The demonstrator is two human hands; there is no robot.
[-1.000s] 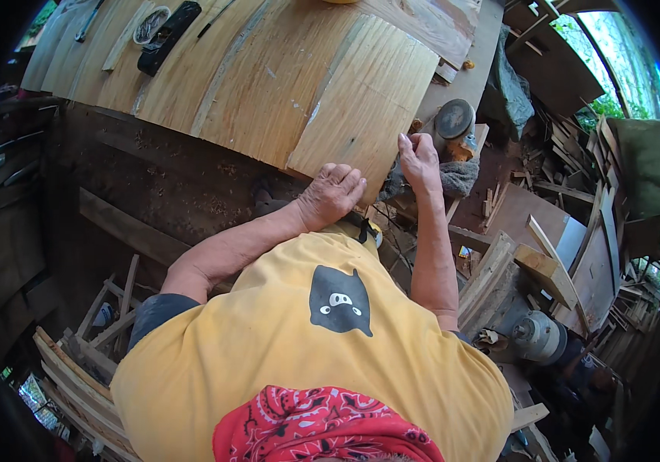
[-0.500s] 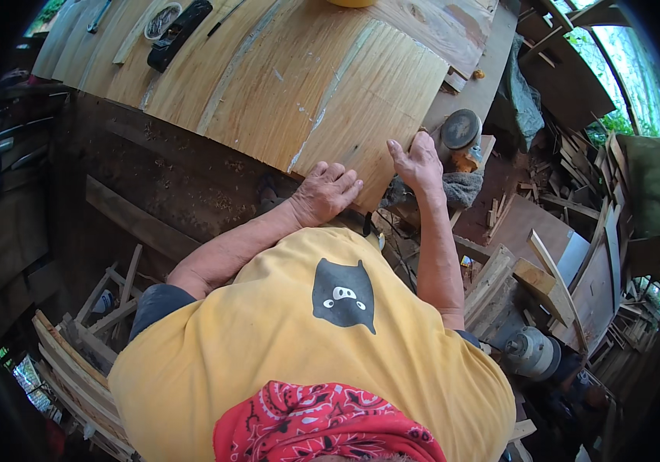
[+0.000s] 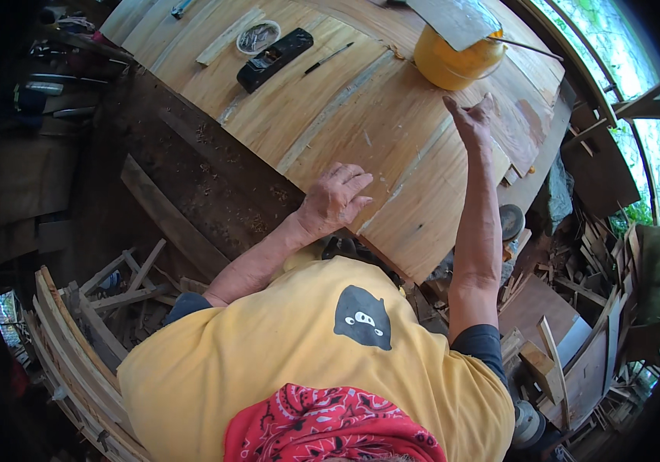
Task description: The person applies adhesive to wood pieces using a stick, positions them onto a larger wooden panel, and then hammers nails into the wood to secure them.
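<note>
A wide panel of pale wooden boards (image 3: 414,204) with whitish seams lies in front of me. My left hand (image 3: 335,199) is at its near edge, fingers loosely apart, holding nothing. Farther out, my right hand (image 3: 471,119) reaches over the panel with thumb and fingers spread and nothing in them. It is nearest to a yellow bucket (image 3: 441,63), just short of its near side. Across the bucket's top rests a flat grey sheet (image 3: 461,21), and a thin dark rod (image 3: 531,49) sticks out to the right.
A black block-shaped tool (image 3: 274,61), a round tub of small pieces (image 3: 258,36) and a thin dark-tipped tool (image 3: 328,58) lie on the panel. Right of my forearm sits a round disc-shaped tool (image 3: 511,222). Scrap wood (image 3: 557,343) is piled at right; curved wooden strips (image 3: 76,362) stand at lower left.
My right hand has left the panel's near right corner and reached forward toward the bucket. My left hand has lifted from lying flat on the edge. The view has shifted, bringing the bucket in.
</note>
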